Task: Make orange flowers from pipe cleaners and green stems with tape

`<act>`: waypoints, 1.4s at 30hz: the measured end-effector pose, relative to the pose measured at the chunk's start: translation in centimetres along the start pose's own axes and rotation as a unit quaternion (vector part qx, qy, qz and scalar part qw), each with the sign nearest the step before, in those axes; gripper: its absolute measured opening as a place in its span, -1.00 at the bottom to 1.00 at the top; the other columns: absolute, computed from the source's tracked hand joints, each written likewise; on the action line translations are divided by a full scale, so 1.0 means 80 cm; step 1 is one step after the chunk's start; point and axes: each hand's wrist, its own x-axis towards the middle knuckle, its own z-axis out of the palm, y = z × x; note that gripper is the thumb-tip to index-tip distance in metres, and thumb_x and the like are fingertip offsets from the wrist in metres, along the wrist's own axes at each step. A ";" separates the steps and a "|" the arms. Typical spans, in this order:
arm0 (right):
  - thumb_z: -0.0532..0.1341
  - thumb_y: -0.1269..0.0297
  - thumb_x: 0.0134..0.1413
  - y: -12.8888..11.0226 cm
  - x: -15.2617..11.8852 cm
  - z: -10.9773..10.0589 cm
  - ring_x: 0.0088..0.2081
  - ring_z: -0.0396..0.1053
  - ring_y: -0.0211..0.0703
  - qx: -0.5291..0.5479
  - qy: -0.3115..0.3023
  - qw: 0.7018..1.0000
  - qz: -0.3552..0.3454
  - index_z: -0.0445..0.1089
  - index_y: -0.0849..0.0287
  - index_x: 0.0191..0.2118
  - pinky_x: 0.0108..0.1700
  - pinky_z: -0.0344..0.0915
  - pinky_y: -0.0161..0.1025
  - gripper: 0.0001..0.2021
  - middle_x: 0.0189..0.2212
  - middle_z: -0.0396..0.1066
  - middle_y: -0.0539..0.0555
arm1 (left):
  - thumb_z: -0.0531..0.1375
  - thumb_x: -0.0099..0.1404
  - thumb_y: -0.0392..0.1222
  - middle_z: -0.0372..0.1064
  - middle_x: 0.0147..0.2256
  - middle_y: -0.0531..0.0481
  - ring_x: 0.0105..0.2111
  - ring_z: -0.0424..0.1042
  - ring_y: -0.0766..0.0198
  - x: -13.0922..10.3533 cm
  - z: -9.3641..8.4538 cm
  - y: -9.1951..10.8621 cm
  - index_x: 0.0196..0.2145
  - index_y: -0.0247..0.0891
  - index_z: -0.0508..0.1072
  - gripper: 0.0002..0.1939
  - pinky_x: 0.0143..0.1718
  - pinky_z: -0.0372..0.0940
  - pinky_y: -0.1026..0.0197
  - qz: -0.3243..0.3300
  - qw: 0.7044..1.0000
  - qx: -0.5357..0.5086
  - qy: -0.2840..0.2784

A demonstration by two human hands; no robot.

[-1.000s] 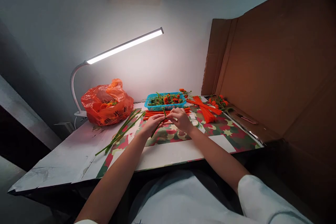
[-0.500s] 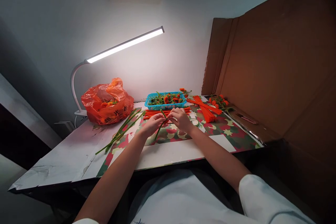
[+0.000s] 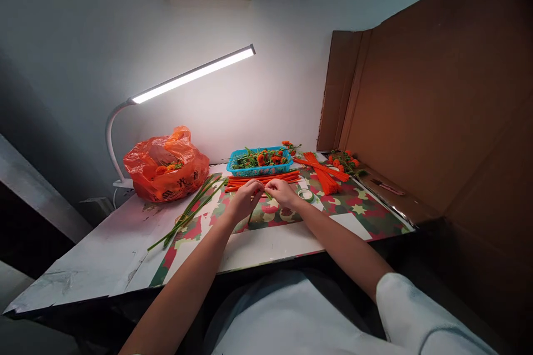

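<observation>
Over the middle of the table my left hand [image 3: 245, 199] and my right hand [image 3: 282, 193] meet, fingertips almost touching. Both are closed in a pinch on a thin green stem [image 3: 250, 218]. Its lower end hangs below my left fingers, and a short green piece shows by my right fingertips; the rest is hidden by the fingers. Just behind the hands lies a row of orange stick-like stems [image 3: 275, 178]. A roll of green tape [image 3: 306, 194] rests right of my right hand.
A blue basket [image 3: 237, 171] of orange flowers stands at the back. More orange stems [image 3: 327, 180] and flowers [image 3: 347, 162] lie right. Long green stems [image 3: 183, 223], an orange plastic bag [image 3: 166, 180] and a lit lamp [image 3: 195, 73] are left. A cardboard wall [image 3: 416, 94] borders the right side.
My hands have turned and drawn together around the green stem. Its upper end, which stood up between them, no longer shows there. The view has shifted slightly.
</observation>
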 end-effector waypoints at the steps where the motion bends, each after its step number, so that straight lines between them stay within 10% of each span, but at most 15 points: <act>1: 0.15 0.25 -0.01 0.003 0.002 0.002 -0.54 0.12 -0.31 0.049 -0.019 0.998 0.030 0.30 0.21 -0.58 -0.45 -0.03 -0.33 -0.79 -0.64 0.21 -0.07 | 0.09 0.22 -0.20 0.37 -0.29 -0.08 -0.32 0.36 0.24 0.000 -0.001 0.003 -0.39 -0.21 0.40 -0.89 -0.26 0.27 0.20 0.021 0.999 0.027 -0.009; 5: 0.23 0.08 -0.15 0.007 0.006 0.004 -0.59 0.03 -0.37 0.190 -0.046 0.976 0.092 0.29 0.23 -0.64 -0.49 -0.07 -0.35 -0.69 -0.70 0.15 -0.11 | 0.09 0.23 -0.17 0.38 -0.28 -0.09 -0.29 0.39 0.23 -0.001 -0.001 0.008 -0.38 -0.21 0.40 -0.88 -0.25 0.30 0.20 0.015 0.999 0.029 -0.006; 12: 0.29 0.02 -0.27 -0.002 0.001 0.001 -0.53 0.17 -0.32 0.209 0.051 0.974 0.066 0.38 0.24 -0.54 -0.46 0.06 -0.34 -0.67 -0.61 0.30 -0.04 | 0.27 0.03 0.09 0.41 -0.38 -0.02 -0.40 0.45 0.23 0.001 -0.001 -0.008 -0.35 -0.27 0.36 -0.62 -0.42 0.40 0.22 -0.185 0.953 -0.174 0.164; 27: 0.19 0.38 0.02 -0.008 -0.013 0.008 -0.35 0.30 -0.22 -0.092 0.114 0.986 -0.074 0.38 0.19 -0.49 -0.26 0.14 -0.27 -0.89 -0.45 0.39 0.02 | 0.40 -0.21 0.00 0.46 -0.50 -0.09 -0.41 0.43 0.21 0.002 -0.001 -0.016 -0.56 -0.33 0.52 -0.66 -0.40 0.35 0.23 -0.319 0.920 -0.220 0.063; 35: 0.16 0.36 0.07 -0.007 -0.015 0.011 -0.32 0.27 -0.19 -0.117 0.111 0.982 -0.096 0.35 0.17 -0.48 -0.26 0.11 -0.25 -0.87 -0.44 0.37 0.03 | 0.34 -0.10 -0.03 0.45 -0.48 -0.07 -0.40 0.42 0.22 0.001 -0.002 -0.020 -0.54 -0.32 0.50 -0.72 -0.33 0.34 0.19 -0.302 0.919 -0.250 0.036; 42: 0.12 0.21 0.00 -0.003 -0.004 0.029 -0.51 0.15 -0.27 0.142 0.118 0.980 0.071 0.22 0.17 -0.58 -0.44 0.06 -0.31 -0.78 -0.61 0.20 -0.06 | 0.27 0.01 -0.10 0.40 -0.38 -0.06 -0.35 0.39 0.24 0.003 0.015 0.001 -0.53 -0.25 0.42 -0.82 -0.33 0.33 0.22 -0.106 0.968 -0.102 0.201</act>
